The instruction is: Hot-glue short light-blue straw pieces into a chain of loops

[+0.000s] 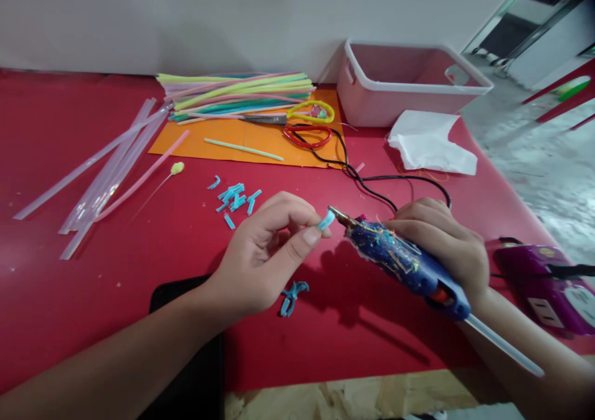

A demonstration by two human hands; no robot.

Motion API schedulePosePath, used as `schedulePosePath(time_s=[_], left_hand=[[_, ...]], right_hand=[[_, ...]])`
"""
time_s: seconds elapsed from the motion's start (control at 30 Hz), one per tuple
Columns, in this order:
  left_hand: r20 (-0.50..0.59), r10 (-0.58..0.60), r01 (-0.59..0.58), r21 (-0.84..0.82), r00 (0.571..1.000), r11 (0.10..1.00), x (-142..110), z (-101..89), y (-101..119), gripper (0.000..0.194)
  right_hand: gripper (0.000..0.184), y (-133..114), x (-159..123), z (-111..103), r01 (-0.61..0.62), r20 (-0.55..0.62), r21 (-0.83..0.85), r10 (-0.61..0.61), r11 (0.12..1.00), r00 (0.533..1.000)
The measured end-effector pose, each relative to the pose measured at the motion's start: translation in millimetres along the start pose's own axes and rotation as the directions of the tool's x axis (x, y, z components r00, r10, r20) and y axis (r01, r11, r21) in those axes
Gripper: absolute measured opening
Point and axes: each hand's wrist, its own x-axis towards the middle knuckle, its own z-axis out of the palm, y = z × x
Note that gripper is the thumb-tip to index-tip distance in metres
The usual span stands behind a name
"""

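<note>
Between thumb and forefinger, my left hand (274, 246) pinches a short blue pipe cleaner piece (328, 219). My right hand (441, 240) is wrapped round a dark blue glue gun (395, 256), whose metal nozzle meets or nearly meets the blue piece. A clear glue stick (504, 344) juts from the back of the gun. Below my left hand, a small joined blue shape (292, 298) lies on the red table (269, 358). Several short blue cut pieces (235, 197) lie in a loose pile beyond my left hand.
Pastel pipe cleaners (242, 91) and scissors (269, 119) rest on an orange sheet (209, 150). Clear glue sticks (121, 166) lie left. A white bin (395, 101), crumpled white paper (432, 141), black cord (372, 188) and purple power strip (543, 284) are rightward; a black object (190, 370) is near front.
</note>
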Motion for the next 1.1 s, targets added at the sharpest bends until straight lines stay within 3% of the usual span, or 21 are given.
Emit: schedulePosePath(time_s=[0.27, 0.5, 1.1], left_hand=[[-0.026, -0.035, 0.035, 0.021, 0.999, 0.999, 1.3, 0.4, -1.1, 0.015], [-0.032, -0.081, 0.082, 0.040, 0.996, 0.996, 1.6, 1.3, -0.8, 0.014], [0.012, -0.057, 0.057, 0.011, 0.998, 0.998, 1.6, -0.1, -2.8, 0.014]], right_hand=[[0.012, -0.3, 0.4, -0.9, -0.015, -0.078, -0.034, 0.012, 0.999, 0.997], [0.016, -5.5, -0.1, -1.7, 0.054, -0.019, -0.054, -0.055, 0.997, 0.998], [0.016, -4.8, 1.1, -0.5, 0.043, -0.021, -0.096, -0.045, 0.994, 0.999]])
